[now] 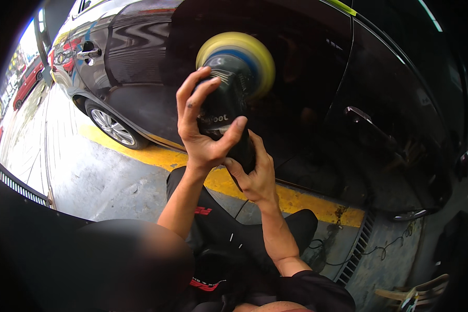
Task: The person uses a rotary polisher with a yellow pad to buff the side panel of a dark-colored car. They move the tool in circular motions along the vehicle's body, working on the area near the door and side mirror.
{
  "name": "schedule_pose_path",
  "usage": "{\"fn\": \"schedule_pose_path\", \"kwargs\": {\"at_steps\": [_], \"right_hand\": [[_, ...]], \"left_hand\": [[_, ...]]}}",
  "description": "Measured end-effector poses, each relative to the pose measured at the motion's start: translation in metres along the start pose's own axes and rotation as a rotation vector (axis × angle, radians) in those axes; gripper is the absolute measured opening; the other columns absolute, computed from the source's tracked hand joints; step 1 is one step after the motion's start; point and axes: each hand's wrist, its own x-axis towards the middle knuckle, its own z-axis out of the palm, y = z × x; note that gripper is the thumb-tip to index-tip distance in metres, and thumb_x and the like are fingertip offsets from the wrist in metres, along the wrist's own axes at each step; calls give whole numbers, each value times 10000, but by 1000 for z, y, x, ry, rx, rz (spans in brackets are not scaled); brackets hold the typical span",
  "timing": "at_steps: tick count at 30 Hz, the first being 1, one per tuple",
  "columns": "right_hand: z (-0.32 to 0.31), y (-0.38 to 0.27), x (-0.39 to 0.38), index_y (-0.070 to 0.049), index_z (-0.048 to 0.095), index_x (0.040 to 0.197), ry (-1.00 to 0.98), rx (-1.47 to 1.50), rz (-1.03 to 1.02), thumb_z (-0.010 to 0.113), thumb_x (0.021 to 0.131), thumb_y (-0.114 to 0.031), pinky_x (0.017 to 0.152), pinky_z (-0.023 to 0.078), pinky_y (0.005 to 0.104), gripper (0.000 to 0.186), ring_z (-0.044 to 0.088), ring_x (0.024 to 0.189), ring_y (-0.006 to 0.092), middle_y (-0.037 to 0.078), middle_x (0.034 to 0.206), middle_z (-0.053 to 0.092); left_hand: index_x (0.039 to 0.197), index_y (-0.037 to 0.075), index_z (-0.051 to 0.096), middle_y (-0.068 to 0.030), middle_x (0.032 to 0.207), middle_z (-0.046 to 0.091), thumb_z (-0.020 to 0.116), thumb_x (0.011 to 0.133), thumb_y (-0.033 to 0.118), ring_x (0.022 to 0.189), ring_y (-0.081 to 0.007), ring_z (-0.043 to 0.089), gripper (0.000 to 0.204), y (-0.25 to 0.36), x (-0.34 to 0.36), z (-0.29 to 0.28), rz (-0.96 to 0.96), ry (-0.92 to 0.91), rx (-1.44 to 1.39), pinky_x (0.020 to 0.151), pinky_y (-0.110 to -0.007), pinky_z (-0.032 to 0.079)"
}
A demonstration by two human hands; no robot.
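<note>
Both hands hold a black power polisher [224,104] up against the side of a dark, glossy car [312,88]. My left hand [205,122] wraps round the body near the head, fingers on its far left side and thumb across the near part. Lower down, my right hand [257,174] is closed round the rear end, its thumb along the left side. At the front sits a round yellow pad [262,57] with a blue backing, its face toward the door panel. The pad's edge looks smeared. Its contact face is hidden.
Chrome door handles [88,53] stick out from the car at left and right. The rear-left wheel [111,124] stands near a yellow floor stripe [156,155]. A floor grate [356,249] and a dark cable [382,252] lie at lower right, near a wooden object [418,294]. A red car [28,80] is parked outside.
</note>
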Motion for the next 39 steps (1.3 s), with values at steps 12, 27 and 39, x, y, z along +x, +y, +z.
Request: {"fn": "schedule_pose_path", "kwargs": {"at_steps": [12, 27, 39], "right_hand": [[-25, 14, -26, 21, 505, 1502, 117, 128, -60, 821, 962, -441, 974, 591, 396, 778, 761, 1133, 323, 193, 1217, 750], [-41, 23, -45, 2, 565, 1291, 214, 218, -85, 791, 985, -464, 870, 567, 349, 602, 726, 986, 228, 119, 1059, 718], [-52, 29, -47, 39, 585, 1354, 276, 234, -99, 772, 988, -527, 944, 552, 369, 699, 718, 1067, 257, 147, 1147, 719]], "left_hand": [[1315, 96, 752, -195, 1475, 602, 937, 672, 221, 1457, -446, 526, 681, 21, -12, 42, 101, -100, -76, 1200, -587, 440], [1347, 143, 756, -148, 1511, 589, 972, 677, 229, 1500, -431, 468, 709, 43, -22, 68, 123, -249, -97, 1231, -582, 396], [1315, 100, 753, -208, 1473, 614, 964, 678, 287, 1469, -460, 514, 697, 47, -17, 90, 227, -268, -58, 1204, -598, 429]]}}
